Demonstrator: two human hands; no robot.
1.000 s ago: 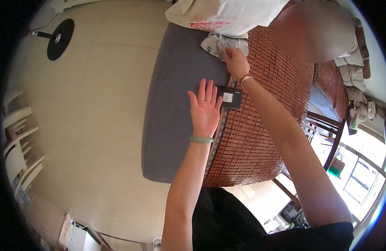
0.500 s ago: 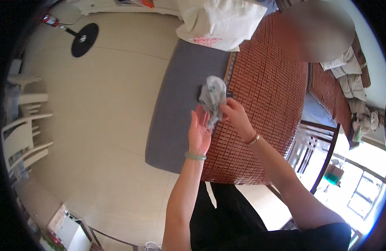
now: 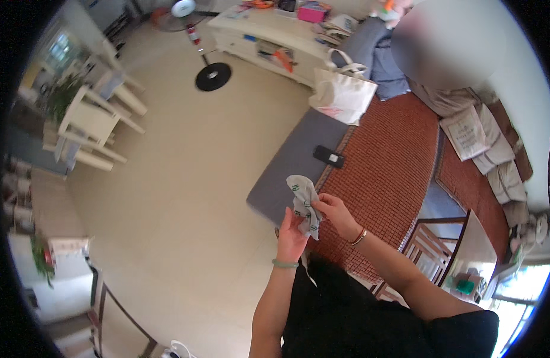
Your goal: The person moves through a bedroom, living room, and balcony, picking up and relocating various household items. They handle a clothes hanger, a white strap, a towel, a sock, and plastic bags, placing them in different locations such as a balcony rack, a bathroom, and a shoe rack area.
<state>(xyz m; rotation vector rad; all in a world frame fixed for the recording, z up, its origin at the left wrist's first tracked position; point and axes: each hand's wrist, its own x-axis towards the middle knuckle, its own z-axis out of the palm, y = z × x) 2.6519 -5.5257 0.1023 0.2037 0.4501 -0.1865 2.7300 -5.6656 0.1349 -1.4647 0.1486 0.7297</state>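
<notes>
A crumpled, thin whitish plastic bag (image 3: 302, 192) with small green print hangs between my two hands, in front of my body. My right hand (image 3: 339, 219) pinches its right edge between thumb and fingers. The lower part of the bag lies against my left hand (image 3: 292, 238), whose thumb points up beside it. The bag partly hides my left fingers, which seem to close round its lower end. Beyond the bag, a black phone-like device (image 3: 328, 156) with a pale patch lies across the edge of the seat mat.
A grey sofa seat (image 3: 281, 161) with a reddish-brown woven mat (image 3: 382, 161) stretches ahead and right. On it stands a white tote bag (image 3: 342, 95). Beyond are a white low cabinet (image 3: 269, 33) and a fan base (image 3: 213, 76). Chairs (image 3: 93, 122) stand left; a wooden table (image 3: 472, 250) is at right.
My view has tilted up, so the cabinet and fan show more. The plastic bag has come away from over the black device, which is now uncovered. My left hand has closed in on the bag.
</notes>
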